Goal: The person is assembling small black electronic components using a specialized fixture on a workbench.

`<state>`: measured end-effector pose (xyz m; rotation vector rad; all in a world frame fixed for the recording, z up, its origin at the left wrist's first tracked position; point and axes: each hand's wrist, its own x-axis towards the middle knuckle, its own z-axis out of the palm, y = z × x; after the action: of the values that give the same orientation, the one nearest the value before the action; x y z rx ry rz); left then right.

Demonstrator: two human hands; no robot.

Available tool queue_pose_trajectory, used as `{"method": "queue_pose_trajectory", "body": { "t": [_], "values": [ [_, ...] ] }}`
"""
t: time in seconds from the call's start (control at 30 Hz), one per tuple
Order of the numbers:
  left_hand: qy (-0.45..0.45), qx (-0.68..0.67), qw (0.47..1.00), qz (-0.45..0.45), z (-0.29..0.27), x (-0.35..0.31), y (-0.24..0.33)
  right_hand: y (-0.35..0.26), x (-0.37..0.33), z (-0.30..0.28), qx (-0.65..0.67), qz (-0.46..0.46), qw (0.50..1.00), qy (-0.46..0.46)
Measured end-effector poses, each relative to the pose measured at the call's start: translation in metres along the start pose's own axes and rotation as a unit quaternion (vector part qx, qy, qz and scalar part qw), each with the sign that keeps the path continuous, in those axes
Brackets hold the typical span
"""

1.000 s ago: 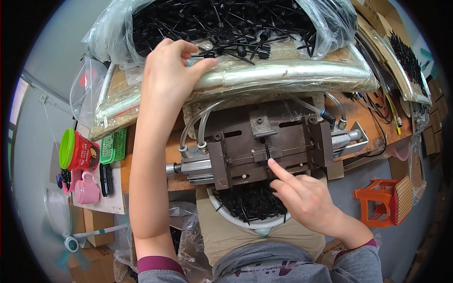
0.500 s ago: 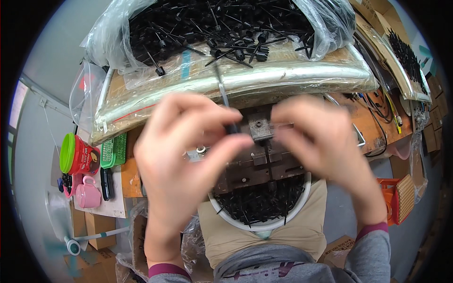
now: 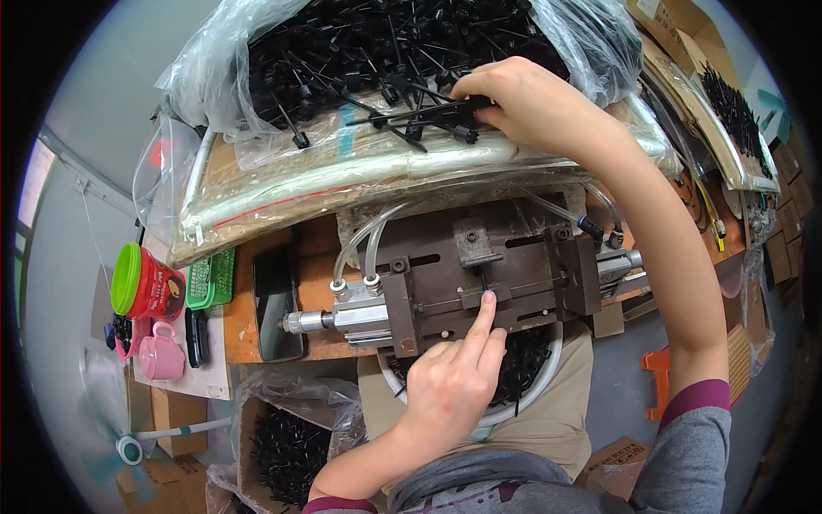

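Here, closest to the person, a round white basin (image 3: 556,364) is sitting under the left hand (image 3: 454,377), and thin black pieces (image 3: 524,364) are filling it. That hand is stretching its index finger forward while its other fingers are curling in; the palm side is staying hidden, so I cannot tell whether they are holding anything. The index fingertip is touching the near end of a slim, black, rod-like piece (image 3: 485,279), which is lying in a dark brown metal fixture (image 3: 437,283) just ahead of the left hand. The rod's long axis is running away from the person, its far end pointing toward a grey metal bracket (image 3: 473,244). Left of the fingertip, a silver metal cylinder (image 3: 360,319) is adjoining the fixture, and a glossy black flat slab (image 3: 278,304) is lying farther left.

Beyond the fixture, the right hand (image 3: 535,101) is keeping its thumb and fingers narrow, holding a black piece with a thin straight stem (image 3: 428,110) by its thicker end. The stem is pointing leftward from the hand, its long axis running sideways with the tip slanting slightly nearer. Ahead and leftward of the right hand, a heap of similar black pieces (image 3: 342,43) is spilling from a clear plastic bag (image 3: 210,77).
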<state>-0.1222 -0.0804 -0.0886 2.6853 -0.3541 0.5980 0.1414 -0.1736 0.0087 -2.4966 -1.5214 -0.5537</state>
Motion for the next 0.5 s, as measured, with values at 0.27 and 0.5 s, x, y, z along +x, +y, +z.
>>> {"method": "queue_pose_trajectory", "body": {
  "t": [0.27,0.5],
  "values": [
    [0.004,-0.112,0.994,-0.015,-0.012,0.010,-0.003,-0.016,-0.044,-0.046,0.241,0.159,0.953,0.093],
    [0.220,-0.347,0.910,-0.055,-0.039,0.057,-0.018,-0.082,-0.102,-0.054,0.625,0.225,0.740,-0.107]
  ]
}}
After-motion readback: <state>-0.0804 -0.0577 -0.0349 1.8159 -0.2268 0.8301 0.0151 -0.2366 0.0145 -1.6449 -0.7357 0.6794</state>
